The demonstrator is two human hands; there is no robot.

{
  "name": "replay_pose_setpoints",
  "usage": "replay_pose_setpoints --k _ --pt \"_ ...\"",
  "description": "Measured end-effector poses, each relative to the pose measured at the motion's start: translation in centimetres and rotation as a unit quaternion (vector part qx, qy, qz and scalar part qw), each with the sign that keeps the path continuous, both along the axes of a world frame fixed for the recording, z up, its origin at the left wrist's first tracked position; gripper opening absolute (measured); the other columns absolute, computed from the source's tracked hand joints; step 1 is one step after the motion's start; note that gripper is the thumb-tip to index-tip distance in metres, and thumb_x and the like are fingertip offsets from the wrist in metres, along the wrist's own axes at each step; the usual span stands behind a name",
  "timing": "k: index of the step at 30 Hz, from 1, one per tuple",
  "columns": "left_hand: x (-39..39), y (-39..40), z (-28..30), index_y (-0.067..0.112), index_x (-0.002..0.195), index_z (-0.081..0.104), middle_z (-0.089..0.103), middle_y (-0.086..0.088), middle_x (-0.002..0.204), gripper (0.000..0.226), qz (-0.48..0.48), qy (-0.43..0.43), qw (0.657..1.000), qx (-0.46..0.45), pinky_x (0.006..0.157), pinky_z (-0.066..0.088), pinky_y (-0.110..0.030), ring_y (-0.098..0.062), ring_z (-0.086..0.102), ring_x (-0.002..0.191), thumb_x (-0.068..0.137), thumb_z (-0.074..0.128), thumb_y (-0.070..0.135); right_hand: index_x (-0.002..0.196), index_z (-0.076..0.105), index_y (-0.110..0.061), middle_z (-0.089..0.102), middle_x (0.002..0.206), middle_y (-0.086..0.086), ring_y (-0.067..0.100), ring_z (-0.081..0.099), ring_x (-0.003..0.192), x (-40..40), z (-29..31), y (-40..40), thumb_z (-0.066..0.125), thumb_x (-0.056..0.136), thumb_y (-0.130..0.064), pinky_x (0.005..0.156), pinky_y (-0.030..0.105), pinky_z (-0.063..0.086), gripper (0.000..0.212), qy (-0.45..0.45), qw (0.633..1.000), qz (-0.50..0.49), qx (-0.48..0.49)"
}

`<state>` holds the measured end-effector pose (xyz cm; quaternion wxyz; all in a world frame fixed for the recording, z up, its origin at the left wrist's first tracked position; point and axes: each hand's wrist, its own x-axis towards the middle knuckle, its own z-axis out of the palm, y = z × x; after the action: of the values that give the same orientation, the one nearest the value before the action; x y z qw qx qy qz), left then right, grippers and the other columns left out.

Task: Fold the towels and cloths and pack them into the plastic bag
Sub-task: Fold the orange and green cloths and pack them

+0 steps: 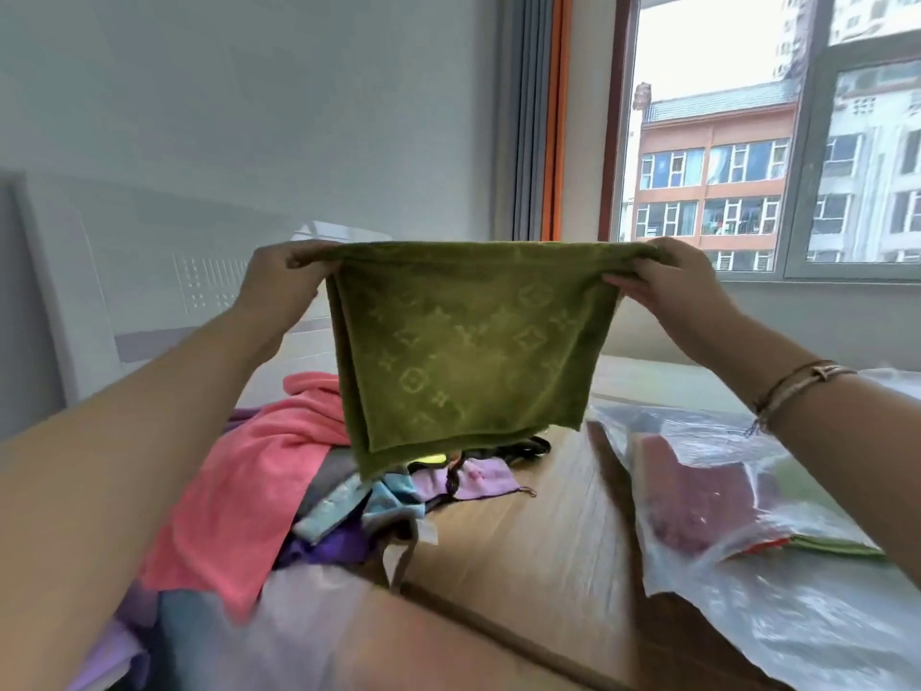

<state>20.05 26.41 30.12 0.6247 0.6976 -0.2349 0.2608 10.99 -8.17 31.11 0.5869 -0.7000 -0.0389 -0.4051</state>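
Up in the air over the wooden table (523, 531), green towel (463, 351) held out flat, already doubled over once, two layers hanging down. Left hand (279, 281) pinching the top left corner, right hand (668, 276) pinching the top right corner, both gripping tight. Down on the left, a messy heap of cloths not yet folded, with a pink towel (244, 491) on top. Down on the right, the plastic bag (737, 516), lying on its side with some folded red and green cloths inside.

To do this fold well: keep the top edge pulled straight, bring both corners together so the sides match, let the bottom edges line up, then smooth it flat on the table. Probably one more fold needed before sliding it into the bag. Watch out for the bottom edge catching on the heap below.
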Motion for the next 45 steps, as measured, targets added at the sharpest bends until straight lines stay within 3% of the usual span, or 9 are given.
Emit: replay_pose_setpoints --k 11,16,20,23,28,32,35,40,45 --pt "-4.0 3.9 -14.5 0.02 0.095 0.075 0.074 0.007 0.094 0.012 -0.108 0.168 0.954 0.222 0.073 0.047 -0.008 -0.001 0.065 0.088 0.084 0.072 0.022 0.067 0.06 -0.01 0.054 0.067 -0.001 0.015 0.049 0.073 -5.9 -11.6 -2.5 0.066 0.072 -0.012 0.068 0.028 0.036 0.008 0.351 0.889 0.046 -0.29" --pt "-2.9 5.5 -18.4 0.005 0.101 0.074 0.072 -0.016 0.103 0.079 -0.201 0.318 0.899 0.225 0.089 0.055 -0.039 -0.026 0.067 0.095 0.041 0.092 0.053 0.07 0.06 -0.011 0.053 0.078 0.003 0.013 0.054 0.068 -5.0 -14.3 -3.3 0.064 0.082 -0.006 0.063 0.025 0.044 0.014 0.441 0.862 0.12 -0.222" --pt "-2.4 4.7 -18.4 -0.001 0.094 0.07 0.071 -0.013 0.082 0.031 -0.226 0.394 0.842 0.292 0.063 0.056 -0.027 -0.019 0.069 0.07 0.077 0.079 0.023 0.107 0.062 -0.007 0.063 0.107 0.01 0.026 0.068 0.092 -3.2 -14.6 -2.7 0.061 0.089 -0.002 0.075 0.038 0.058 0.019 0.528 0.814 0.099 -0.222" --pt "-1.0 3.0 -18.6 0.004 0.085 0.063 0.062 -0.003 0.058 0.01 -0.155 0.389 0.857 0.299 0.045 0.046 -0.018 -0.009 0.057 0.045 0.091 0.063 0.012 0.123 0.052 -0.008 0.059 0.115 0.011 0.03 0.067 0.095 -1.4 -15.0 -1.5 0.057 0.093 -0.008 0.07 0.041 0.06 0.03 0.582 0.761 0.064 -0.281" --pt "4.5 -0.7 -18.6 0.013 0.084 0.066 0.06 0.001 0.068 0.008 0.005 0.251 0.945 0.208 0.049 0.045 -0.015 -0.01 0.054 0.058 0.091 0.064 0.013 0.114 0.05 -0.002 0.056 0.105 0.016 0.032 0.068 0.083 3.3 -16.6 -0.8 0.041 0.093 -0.003 0.058 0.042 0.06 0.022 0.554 0.767 -0.081 -0.312" --pt "8.5 -3.7 -18.5 0.011 0.079 0.071 0.071 -0.004 0.077 0.013 0.071 0.158 0.968 0.181 0.071 0.051 -0.033 -0.022 0.065 0.075 0.088 0.068 0.02 0.119 0.053 -0.007 0.055 0.105 0.009 0.027 0.058 0.095 6.9 -17.7 -1.3 0.039 0.09 -0.007 0.072 0.035 0.051 0.032 0.512 0.739 -0.197 -0.391" --pt "10.2 -5.5 -20.1 0.013 0.081 0.066 0.065 -0.002 0.076 0.016 0.162 0.152 0.943 0.249 0.065 0.04 -0.031 -0.025 0.062 0.08 0.092 0.062 0.024 0.121 0.053 -0.014 0.056 0.123 0.008 0.028 0.057 0.114 8.9 -19.7 -0.7 0.039 0.093 -0.008 0.078 0.034 0.045 0.032 0.497 0.707 -0.251 -0.436" --pt "11.8 -5.7 -24.0 0.001 0.129 0.051 0.054 -0.018 0.133 0.057 0.183 0.304 0.866 0.353 0.095 0.04 -0.035 -0.034 0.05 0.123 0.094 0.054 0.045 0.133 0.048 -0.012 0.054 0.134 0.007 0.031 0.054 0.121 10.6 -24.4 0.6 0.044 0.093 -0.003 0.087 0.042 0.051 0.041 0.54 0.6 -0.25 -0.535" --pt "10.0 -3.0 -24.0 0.009 0.131 0.051 0.059 -0.014 0.125 0.067 0.074 0.452 0.853 0.25 0.086 0.05 -0.038 -0.033 0.059 0.107 0.084 0.063 0.055 0.145 0.025 -0.009 0.028 0.149 0.016 0.032 0.03 0.137 9.7 -24.6 2.3 0.053 0.09 -0.017 0.104 0.047 0.037 0.062 0.493 0.579 -0.23 -0.607"
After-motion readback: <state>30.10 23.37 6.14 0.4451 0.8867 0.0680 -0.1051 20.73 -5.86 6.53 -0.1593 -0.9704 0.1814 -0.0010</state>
